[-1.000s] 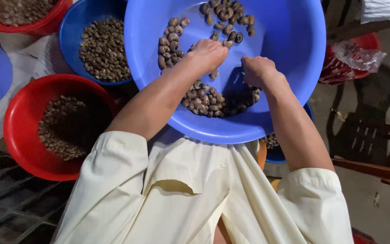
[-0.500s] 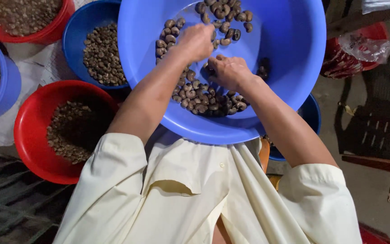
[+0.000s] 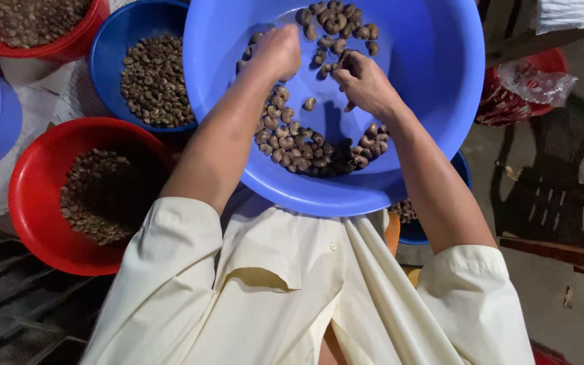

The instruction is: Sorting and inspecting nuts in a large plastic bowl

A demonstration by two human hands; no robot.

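Blue plastic basin (image 3: 434, 81) at upper centre holds unsorted cashews (image 3: 305, 145). Both my left hand (image 3: 277, 51) and right hand (image 3: 366, 84) curl fingers over nuts; whether they pinch any, I cannot tell. Side tubs look partly filled, so sorting seems midway.

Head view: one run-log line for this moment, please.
left hand on brown curved nuts | right hand on nuts | both inside large blue plastic basin

A plain blue basin (image 3: 434, 81) is seen holding grey-brown mottled nuts (image 3: 305, 145); a red tub (image 3: 28, 203) and a darker blue tub (image 3: 113, 40) are shown with possibly similar brownish nuts; a plain cream shirt (image 3: 285, 290) is worn.
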